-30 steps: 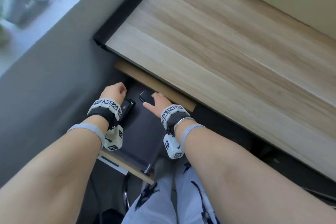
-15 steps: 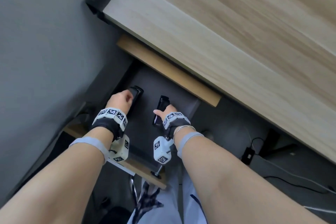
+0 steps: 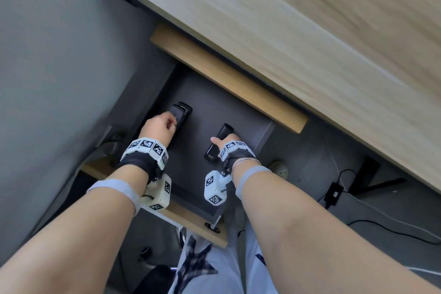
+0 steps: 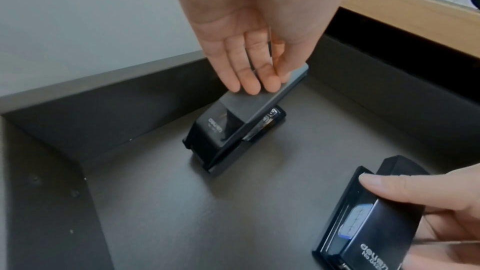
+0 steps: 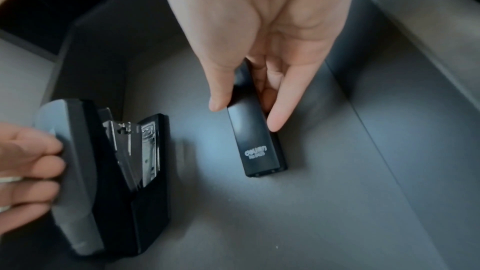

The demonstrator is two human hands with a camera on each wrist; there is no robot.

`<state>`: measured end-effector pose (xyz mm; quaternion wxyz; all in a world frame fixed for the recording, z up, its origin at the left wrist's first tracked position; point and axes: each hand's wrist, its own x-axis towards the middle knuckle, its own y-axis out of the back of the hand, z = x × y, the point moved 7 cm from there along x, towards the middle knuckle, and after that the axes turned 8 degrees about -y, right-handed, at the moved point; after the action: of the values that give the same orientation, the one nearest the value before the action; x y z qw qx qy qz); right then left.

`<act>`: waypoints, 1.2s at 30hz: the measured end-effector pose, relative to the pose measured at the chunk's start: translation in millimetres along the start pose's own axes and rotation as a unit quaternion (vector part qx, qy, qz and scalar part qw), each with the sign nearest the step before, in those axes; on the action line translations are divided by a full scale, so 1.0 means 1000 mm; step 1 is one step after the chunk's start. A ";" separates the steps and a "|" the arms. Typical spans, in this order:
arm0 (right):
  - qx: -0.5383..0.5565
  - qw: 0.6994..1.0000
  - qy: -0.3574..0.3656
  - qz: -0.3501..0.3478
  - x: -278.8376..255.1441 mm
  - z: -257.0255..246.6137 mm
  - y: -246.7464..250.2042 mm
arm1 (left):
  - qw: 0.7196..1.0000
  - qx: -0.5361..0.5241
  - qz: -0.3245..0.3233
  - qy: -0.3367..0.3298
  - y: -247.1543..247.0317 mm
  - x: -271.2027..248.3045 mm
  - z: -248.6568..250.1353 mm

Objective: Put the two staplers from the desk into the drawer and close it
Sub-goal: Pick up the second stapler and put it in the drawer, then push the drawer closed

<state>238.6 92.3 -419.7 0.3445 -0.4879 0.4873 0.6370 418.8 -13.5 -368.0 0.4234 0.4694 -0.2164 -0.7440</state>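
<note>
The dark grey drawer [image 3: 191,157] stands pulled out under the desk. Inside it are two black staplers. The wide stapler [image 3: 182,112] sits near the drawer's left wall [image 4: 103,110], its jaw end facing the right wrist camera. My left hand [image 4: 259,81] pinches its grey top lever [image 5: 75,171] between fingers and thumb. The slim stapler [image 5: 259,145] lies flat on the drawer floor to the right. My right hand [image 5: 246,110] holds its sides between thumb and fingers. The slim stapler [image 4: 376,223] also shows at the lower right of the left wrist view.
The light wooden desk top [image 3: 286,43] overhangs the drawer's back. A grey wall [image 3: 59,55] runs along the left. The drawer's wooden front [image 3: 191,219] with a metal knob [image 3: 213,224] is above my legs [image 3: 214,270]. Cables and a black adapter [image 3: 334,194] lie on the floor at right.
Both hands have gone further into the drawer and lowered the staplers onto its floor. The head view has tipped down, so more of the drawer and floor shows.
</note>
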 end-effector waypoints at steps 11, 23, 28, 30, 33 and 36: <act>-0.083 0.989 0.057 0.104 -0.057 -0.022 0.059 | 1.000 -0.005 -0.003 0.008 0.023 -0.012 0.012; -0.210 0.885 0.308 0.278 -0.195 -0.071 0.133 | 0.995 0.031 -0.024 0.092 0.056 -0.069 0.013; -0.144 0.841 0.362 0.375 -0.224 -0.067 0.192 | 0.991 0.029 -0.016 0.132 0.055 -0.094 0.005; -0.125 0.834 0.355 0.403 -0.212 -0.056 0.215 | 0.986 0.033 -0.018 0.160 0.051 -0.106 -0.007; -0.115 0.813 0.325 0.469 -0.188 -0.028 0.240 | 0.980 0.043 -0.028 0.194 0.039 -0.123 -0.031; -0.099 0.791 0.309 0.519 -0.177 -0.008 0.252 | 0.973 0.064 -0.042 0.218 0.032 -0.140 -0.048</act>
<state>61.2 18.5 -179.2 -0.2569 -0.3637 0.6821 0.5800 502.9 88.9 -294.9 0.3976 0.6552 -0.1465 -0.6254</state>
